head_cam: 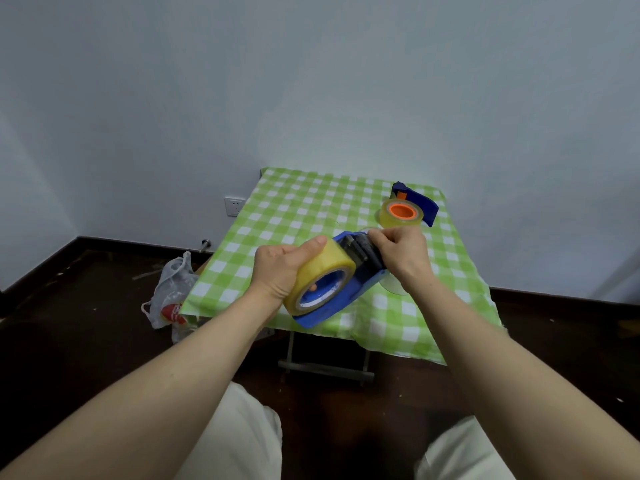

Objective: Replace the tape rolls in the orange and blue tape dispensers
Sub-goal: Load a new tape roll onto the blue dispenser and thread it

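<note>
My left hand is wrapped around a yellowish clear tape roll that sits on the hub of a blue tape dispenser, held above the near part of the table. My right hand is closed at the dispenser's head, by its roller and blade, pinching what looks like the tape end. At the far right of the table lies a second dispenser, dark blue with an orange hub, carrying a clear tape roll.
A small folding table under a green-and-white checked cloth stands against a pale wall. A plastic bag lies on the dark floor at its left. A clear round object rests on the cloth below my right wrist. My knees are below.
</note>
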The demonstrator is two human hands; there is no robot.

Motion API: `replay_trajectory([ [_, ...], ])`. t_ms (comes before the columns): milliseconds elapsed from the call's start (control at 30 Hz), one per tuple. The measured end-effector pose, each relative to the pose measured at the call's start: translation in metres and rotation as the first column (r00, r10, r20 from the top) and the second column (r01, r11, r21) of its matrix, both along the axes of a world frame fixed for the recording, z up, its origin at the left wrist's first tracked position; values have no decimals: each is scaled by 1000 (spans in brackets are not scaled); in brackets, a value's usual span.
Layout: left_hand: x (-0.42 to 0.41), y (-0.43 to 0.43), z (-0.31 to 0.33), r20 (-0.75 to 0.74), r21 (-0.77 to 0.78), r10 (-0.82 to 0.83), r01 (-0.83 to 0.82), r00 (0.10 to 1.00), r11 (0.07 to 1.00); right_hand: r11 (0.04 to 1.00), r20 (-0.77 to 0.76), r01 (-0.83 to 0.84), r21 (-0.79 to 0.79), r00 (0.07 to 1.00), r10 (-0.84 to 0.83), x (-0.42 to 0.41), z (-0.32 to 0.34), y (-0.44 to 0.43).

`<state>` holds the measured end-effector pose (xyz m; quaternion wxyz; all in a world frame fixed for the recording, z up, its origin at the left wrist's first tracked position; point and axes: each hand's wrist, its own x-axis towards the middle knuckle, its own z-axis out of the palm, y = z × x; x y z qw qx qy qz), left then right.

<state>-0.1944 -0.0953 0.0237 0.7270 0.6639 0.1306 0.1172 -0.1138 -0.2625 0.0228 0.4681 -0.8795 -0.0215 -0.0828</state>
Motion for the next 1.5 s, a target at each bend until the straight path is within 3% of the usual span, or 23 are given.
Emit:
replay_trajectory([
  [167, 3, 4, -1, 0, -8, 44, -44, 999, 999, 968, -130, -10, 251, 990, 45, 0, -5, -7],
  [300, 5, 2, -3, 10, 5, 47, -47, 999, 999, 987, -113, -13, 158, 993, 31, 0, -4, -8],
  [367, 7, 1, -3, 11, 3, 58, -58, 998, 998, 981, -123, -24, 194, 991, 48, 1, -4, -10],
  [467, 11, 1, -2, 7, -13, 88, -88, 996, 996, 922, -203, -37, 385, 971, 124, -4, 4, -6],
  [567, 15, 0, 1, -33, -34, 132, -133, 991, 991, 818, -302, 62, 571, 943, 139, -3, 4, -4],
  [633, 20, -1, 4, -107, -53, 198, -205, 974, 977, 794, -328, 139, 592, 941, 79, -3, 0, -6],
  [733, 30, 1, 7, -248, -127, 257, -295, 934, 947, 889, -134, 59, 455, 991, 3, -15, -6, -6],
  [800, 40, 3, 6, -315, -179, 238, -303, 919, 936, 934, -49, -127, 334, 987, 151, -29, -5, 0],
  [900, 54, -1, 4, -342, -289, 186, -291, 921, 912, 928, -92, -371, 42, 923, 373, -32, -4, 12],
  [1067, 75, -14, 8, -258, -531, 29, -167, 966, 831, 891, -42, -433, -137, 901, 432, -10, 5, 24],
  [1200, 94, -15, 8, -238, -570, 20, -156, 971, 806, 783, 68, -475, -401, 837, 542, 19, 7, 26],
  [1300, 112, -16, 7, -226, -601, -33, -113, 974, 791, 678, 92, -362, -639, 840, 535, 47, 5, 27],
  [1500, 168, -9, -10, -434, -293, -19, -121, 901, 948, 477, 80, -224, -850, 840, 537, 121, 13, 22],
])
